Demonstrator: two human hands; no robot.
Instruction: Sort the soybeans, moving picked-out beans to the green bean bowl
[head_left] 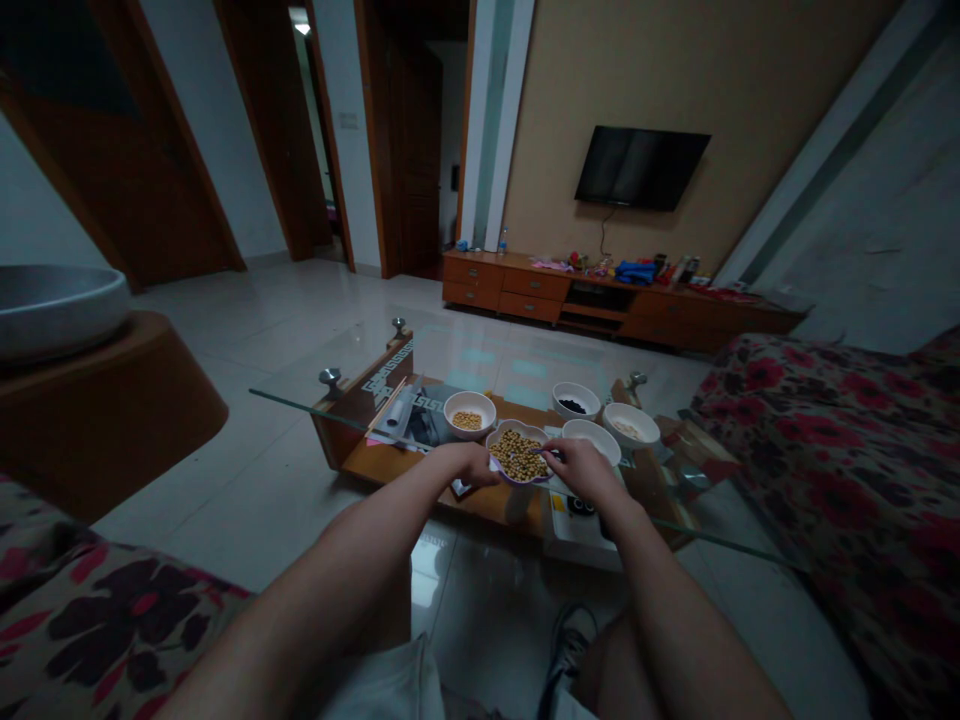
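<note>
A scalloped, purple-edged bowl (517, 481) holds many mixed beans in yellow-brown and dark tones. My left hand (478, 466) is closed at its left rim, gripping it. My right hand (583, 466) reaches over the opposite side, fingers pinched on a slim purple utensil (538, 450) that points into the beans; its kind is too small to tell. Behind stand a white bowl (469, 398) of yellow beans and another white bowl (576, 390) with black beans. To the right, a white bowl (632, 412) has pale pieces, and another white bowl (592, 428) is partly covered by my right hand.
The bowls stand on a glass coffee table (315, 400) whose lower wooden shelf carries papers and a white box (577, 540). A flowered sofa (810, 440) is at right. Further back are a low TV cabinet (532, 285) and a wall-mounted television (641, 168).
</note>
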